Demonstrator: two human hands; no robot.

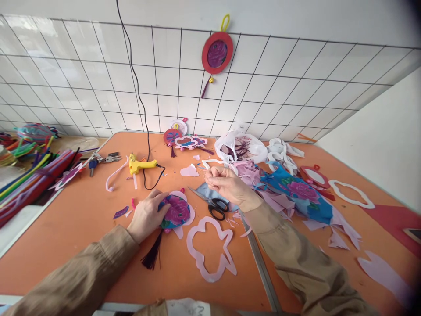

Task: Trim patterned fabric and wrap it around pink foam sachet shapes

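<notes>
My left hand rests on the left side of a pink-edged ornament with blue and magenta floral fabric, its fingers closed at the edge. A dark purple tassel hangs from the ornament's lower end onto the table. Raised above the scissors, my right hand is closed in a pinch; what its fingertips hold, if anything, is too small to make out. Black-handled scissors lie below it on light blue fabric. A pink scalloped paper frame lies in front of the ornament.
A yellow glue gun with a black cord stands at the back left, near keys. Blue floral fabric, pink scraps and a white plastic bag cover the right. Pipe cleaners lie far left. A round red ornament hangs on the wall.
</notes>
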